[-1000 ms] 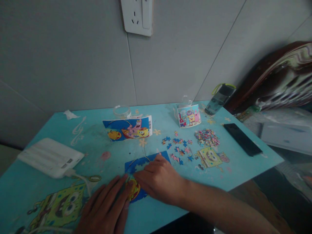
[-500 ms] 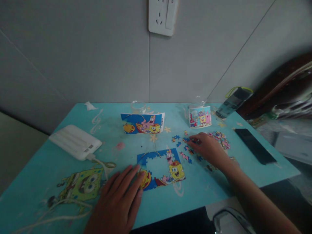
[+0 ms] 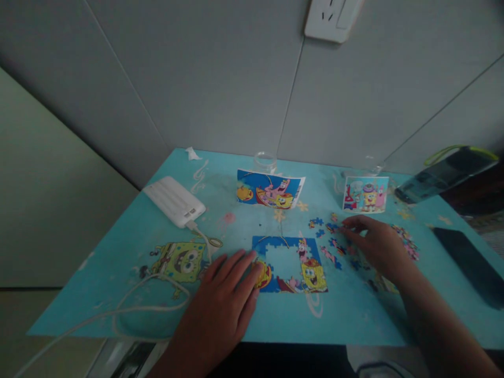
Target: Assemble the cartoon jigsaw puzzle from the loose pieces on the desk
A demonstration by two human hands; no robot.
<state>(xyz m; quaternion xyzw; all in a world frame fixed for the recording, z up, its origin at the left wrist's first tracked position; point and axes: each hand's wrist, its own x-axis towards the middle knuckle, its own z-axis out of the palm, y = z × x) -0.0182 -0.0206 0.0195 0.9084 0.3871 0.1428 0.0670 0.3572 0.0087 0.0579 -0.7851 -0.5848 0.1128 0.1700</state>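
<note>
A partly assembled cartoon jigsaw puzzle (image 3: 314, 273) lies flat on the table, its frame joined around an open middle. My left hand (image 3: 232, 294) rests flat with fingers extended, the fingertips on the puzzle's left edge by the yellow burger. To the right of the puzzle, several loose puzzle pieces (image 3: 331, 253) are scattered. Among them is my right hand (image 3: 372, 241), thumb and forefinger drawn together at a puzzle piece, which the fingers mostly hide. Behind the puzzle stands a folded picture card (image 3: 268, 190) printed with the same scene.
A second picture card (image 3: 365, 194) stands at the back right, near a dark bottle (image 3: 437, 176). More pieces (image 3: 407, 242) are heaped beyond my right hand. A black phone (image 3: 468, 265) lies at the right; a white power bank (image 3: 173, 200) with a cable (image 3: 151, 307) sits at the left.
The view has swung left, so everything sits further right in the picture. My left hand stays on the puzzle's edge, and my right hand remains at the loose pieces with little movement.
</note>
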